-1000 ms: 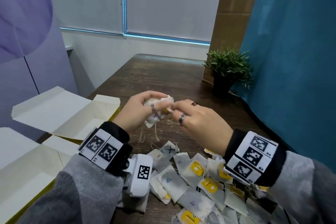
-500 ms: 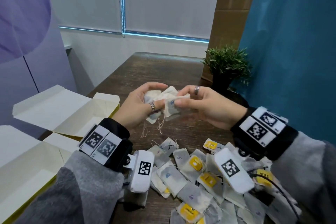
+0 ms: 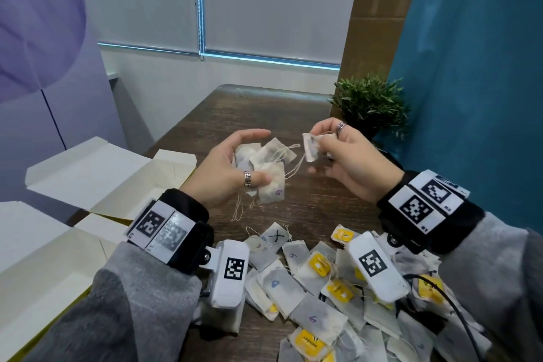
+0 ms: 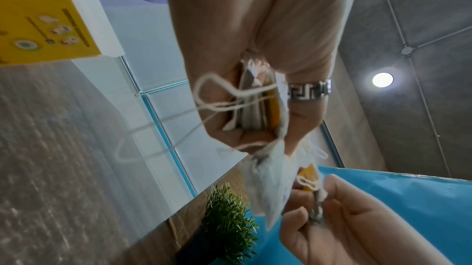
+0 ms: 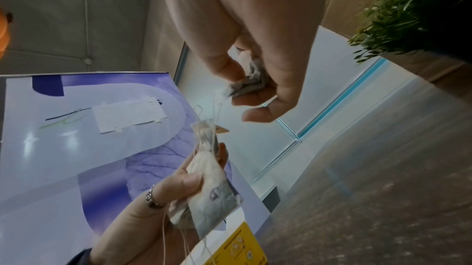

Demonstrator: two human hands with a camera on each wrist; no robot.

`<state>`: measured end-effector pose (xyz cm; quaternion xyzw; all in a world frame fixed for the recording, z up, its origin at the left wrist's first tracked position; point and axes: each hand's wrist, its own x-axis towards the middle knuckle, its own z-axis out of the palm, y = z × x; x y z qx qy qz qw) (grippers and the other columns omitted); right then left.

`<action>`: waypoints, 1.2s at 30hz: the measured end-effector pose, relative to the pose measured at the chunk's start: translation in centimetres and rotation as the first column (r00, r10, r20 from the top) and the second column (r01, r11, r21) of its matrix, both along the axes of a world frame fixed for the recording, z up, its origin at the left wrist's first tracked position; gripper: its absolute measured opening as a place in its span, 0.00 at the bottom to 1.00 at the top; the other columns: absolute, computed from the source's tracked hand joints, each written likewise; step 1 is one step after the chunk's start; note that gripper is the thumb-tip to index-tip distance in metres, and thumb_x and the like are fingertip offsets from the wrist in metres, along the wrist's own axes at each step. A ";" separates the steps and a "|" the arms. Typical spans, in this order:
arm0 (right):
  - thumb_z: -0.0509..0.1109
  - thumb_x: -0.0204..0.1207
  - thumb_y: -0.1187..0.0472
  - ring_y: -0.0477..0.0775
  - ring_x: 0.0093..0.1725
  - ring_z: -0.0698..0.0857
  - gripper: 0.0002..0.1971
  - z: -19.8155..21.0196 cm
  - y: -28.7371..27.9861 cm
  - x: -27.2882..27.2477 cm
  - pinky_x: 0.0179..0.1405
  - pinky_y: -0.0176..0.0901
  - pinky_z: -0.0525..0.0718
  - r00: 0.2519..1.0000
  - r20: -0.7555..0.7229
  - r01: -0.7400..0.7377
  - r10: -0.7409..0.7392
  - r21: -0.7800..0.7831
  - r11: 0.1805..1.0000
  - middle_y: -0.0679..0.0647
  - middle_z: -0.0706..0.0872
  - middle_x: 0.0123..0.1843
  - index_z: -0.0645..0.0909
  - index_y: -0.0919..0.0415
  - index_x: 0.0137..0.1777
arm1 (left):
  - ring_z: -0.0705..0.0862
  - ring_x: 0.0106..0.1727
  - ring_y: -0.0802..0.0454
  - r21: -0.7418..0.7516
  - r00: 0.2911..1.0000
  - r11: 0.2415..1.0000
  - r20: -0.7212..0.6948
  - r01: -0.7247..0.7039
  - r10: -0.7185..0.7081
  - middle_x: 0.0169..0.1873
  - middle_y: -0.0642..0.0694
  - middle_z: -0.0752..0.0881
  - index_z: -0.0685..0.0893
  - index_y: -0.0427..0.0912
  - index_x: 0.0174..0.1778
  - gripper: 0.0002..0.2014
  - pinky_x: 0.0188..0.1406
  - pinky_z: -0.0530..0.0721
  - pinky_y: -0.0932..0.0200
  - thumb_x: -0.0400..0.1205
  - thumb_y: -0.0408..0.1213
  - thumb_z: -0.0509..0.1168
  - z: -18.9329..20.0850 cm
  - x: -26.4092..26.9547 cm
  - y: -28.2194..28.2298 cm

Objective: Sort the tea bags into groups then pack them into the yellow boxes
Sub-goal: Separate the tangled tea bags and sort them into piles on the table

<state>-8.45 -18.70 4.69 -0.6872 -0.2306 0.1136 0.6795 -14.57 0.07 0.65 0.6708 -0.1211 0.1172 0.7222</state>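
My left hand [image 3: 232, 169] holds a bunch of several white tea bags [image 3: 269, 173] above the wooden table [image 3: 252, 109], thumb pressed on one marked 6. Their strings dangle below. My right hand [image 3: 338, 153] pinches a single tea bag [image 3: 311, 146] a short way to the right, and a string runs from it back to the bunch. The left wrist view shows the stacked bags [image 4: 255, 105] edge-on in my palm. In the right wrist view the pinched bag [image 5: 246, 81] sits between thumb and fingers. Two open yellow boxes [image 3: 97, 176] [image 3: 35, 273] lie at the left.
A heap of loose tea bags [image 3: 317, 294], some with yellow tags, covers the near table under my wrists. A potted plant [image 3: 370, 106] stands at the table's right side against a teal partition [image 3: 470, 97]. A purple panel is on the left.
My hands were together on the bunch; now the right hand has drawn one tea bag out to the right, its string trailing. The left hand keeps the rest.
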 end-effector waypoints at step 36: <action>0.68 0.77 0.67 0.41 0.26 0.73 0.07 -0.3 -0.3 1.2 0.26 0.29 0.70 0.911 0.412 0.077 -0.007 -0.153 0.985 0.51 0.82 0.33 0.83 0.55 0.44 | 0.86 0.43 0.43 -0.094 0.965 0.988 -0.219 0.125 -0.143 0.47 0.36 0.84 0.82 0.49 0.60 0.32 0.45 0.86 0.44 0.61 0.21 0.70 -0.1 0.0 0.7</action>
